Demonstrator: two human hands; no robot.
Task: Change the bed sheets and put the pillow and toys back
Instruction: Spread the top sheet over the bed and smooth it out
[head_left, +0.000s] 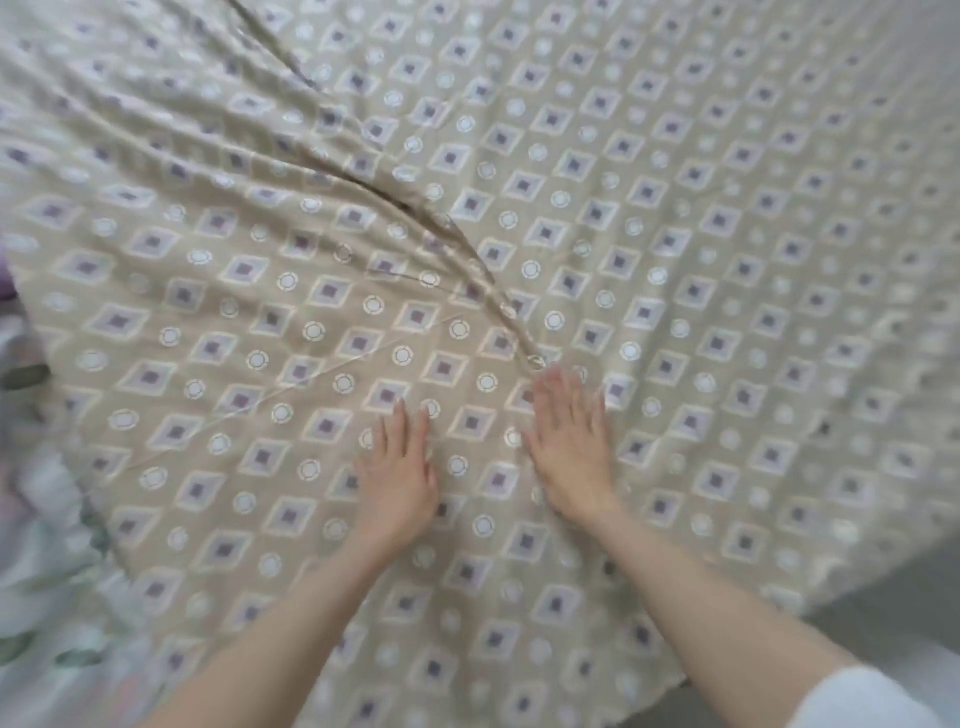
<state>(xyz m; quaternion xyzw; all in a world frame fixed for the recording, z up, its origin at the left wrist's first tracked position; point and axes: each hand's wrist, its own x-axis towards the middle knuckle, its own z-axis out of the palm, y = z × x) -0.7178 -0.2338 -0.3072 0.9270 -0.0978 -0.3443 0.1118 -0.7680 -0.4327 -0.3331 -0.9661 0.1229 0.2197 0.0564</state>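
Now | sheet under left hand, right hand | both flat, grip wide

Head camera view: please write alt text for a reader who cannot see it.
A person's left hand and right hand lie flat, fingers straight, on a beige sheet patterned with purple diamonds and white circles. A long fold curves down to the right hand.

No words, labels, brands or numbers can be read anywhere. The bed sheet carries only a printed pattern (purple squares inside diamonds, with white rings between), and none of it forms letters or figures.
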